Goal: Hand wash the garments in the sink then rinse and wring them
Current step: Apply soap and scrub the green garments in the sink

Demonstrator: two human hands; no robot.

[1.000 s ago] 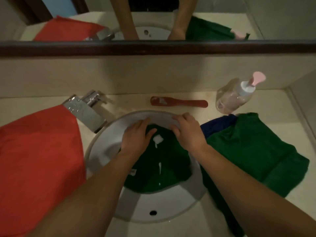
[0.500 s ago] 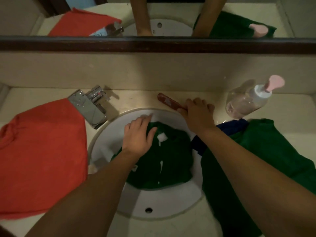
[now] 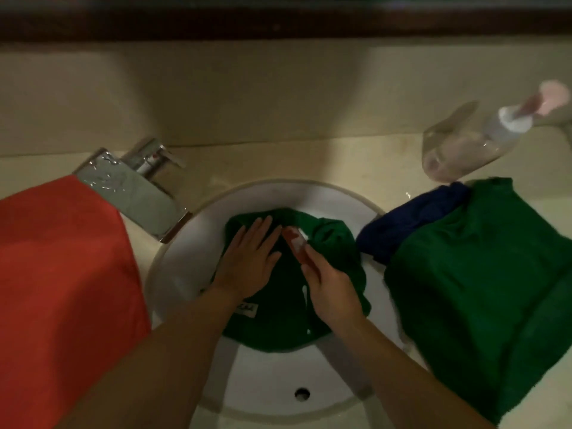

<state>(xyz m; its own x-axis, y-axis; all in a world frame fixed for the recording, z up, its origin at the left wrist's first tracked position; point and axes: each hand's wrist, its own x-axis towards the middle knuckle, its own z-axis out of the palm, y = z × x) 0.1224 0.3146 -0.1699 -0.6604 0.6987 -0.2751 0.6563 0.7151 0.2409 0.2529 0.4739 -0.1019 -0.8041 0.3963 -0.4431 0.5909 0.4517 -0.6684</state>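
A green garment lies bunched in the round white sink, with white soap streaks on it. My left hand presses flat on the cloth, fingers straight and spread. My right hand grips the handle of a red brush, whose head rests on the green cloth just right of my left fingertips.
A chrome faucet stands at the sink's back left. An orange garment covers the counter on the left. On the right lie a second green garment and a blue one. A pump soap bottle stands at the back right.
My right hand took the red brush from the counter behind the sink and brought it down onto the green garment. My left hand stayed pressed on the cloth.
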